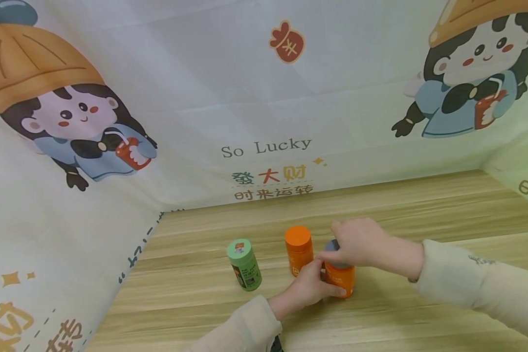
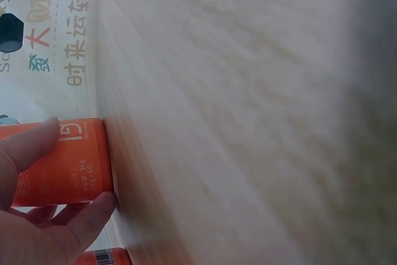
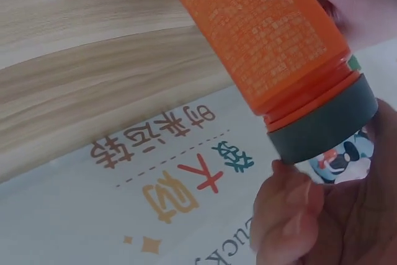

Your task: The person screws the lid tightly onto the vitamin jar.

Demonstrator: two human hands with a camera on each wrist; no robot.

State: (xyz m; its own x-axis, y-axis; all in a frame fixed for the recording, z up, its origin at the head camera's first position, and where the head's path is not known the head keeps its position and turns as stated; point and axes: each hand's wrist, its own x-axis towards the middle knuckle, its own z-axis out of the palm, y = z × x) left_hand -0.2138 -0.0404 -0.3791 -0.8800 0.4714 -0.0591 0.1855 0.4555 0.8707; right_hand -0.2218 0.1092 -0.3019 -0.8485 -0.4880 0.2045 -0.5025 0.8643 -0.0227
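Observation:
An orange bottle point(image 1: 344, 279) with a dark grey lid point(image 3: 329, 119) stands upright on the table. My left hand point(image 1: 310, 286) grips its body low down, thumb on the near side, as the left wrist view also shows. From above, my right hand point(image 1: 364, 243) holds the lid between thumb and fingers. In the right wrist view the lid sits on the bottle's neck, and the fingers point(image 3: 288, 215) are at its rim. Just left of this bottle is a second orange bottle point(image 1: 298, 244) with an orange lid, its lower part partly hidden by my left hand.
A green bottle point(image 1: 245, 266) with a pale green lid stands farther left. The wood-grain table point(image 1: 180, 293) meets a white printed cloth point(image 1: 193, 98) at the back and sides. The cloth carries cartoon figures and lettering.

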